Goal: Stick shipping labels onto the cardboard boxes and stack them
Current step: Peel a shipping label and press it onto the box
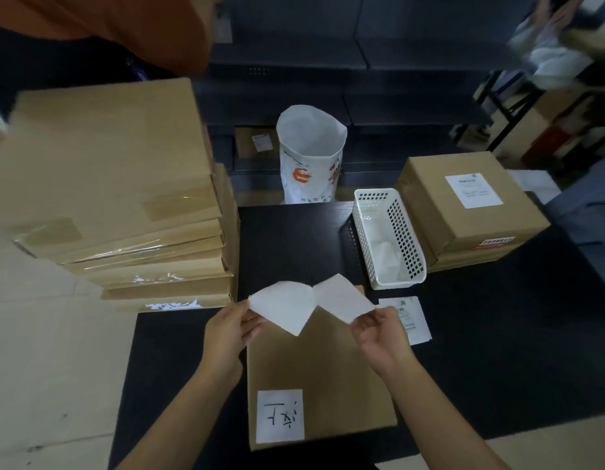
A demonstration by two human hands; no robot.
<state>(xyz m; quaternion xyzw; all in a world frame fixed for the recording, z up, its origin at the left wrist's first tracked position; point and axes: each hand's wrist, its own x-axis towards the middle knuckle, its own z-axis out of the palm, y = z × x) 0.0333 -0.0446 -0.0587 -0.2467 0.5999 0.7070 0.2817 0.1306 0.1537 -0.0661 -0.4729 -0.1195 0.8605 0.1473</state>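
Box in work: a flat brown cardboard box lies on the black desk at the middle of its near edge, lid up.
Box marking: a white square sticker with handwritten black strokes sits at the box's near left corner.
Left hand: the left hand is raised over the box's far left part and pinches the near left corner of a white sheet, fingers curled on it.
Right hand: the right hand is raised over the box's far right part and pinches the near right corner of a second white sheet.
Sheets: both are blank on the visible side, slightly curved, and meet at one edge above the box's far edge; whether they are label and backing cannot be told.
Spare label: a printed white label lies flat on the desk just right of the right hand.
Basket: a white perforated basket stands beyond the label, white papers inside.
Labelled boxes: a stack of boxes at the desk's far right corner, white shipping label on top.
Unlabelled stack: a tall pile of flat boxes by the desk's far left corner, clear tape on the lids.
Bag: a white open bag with orange print stands past the far edge.
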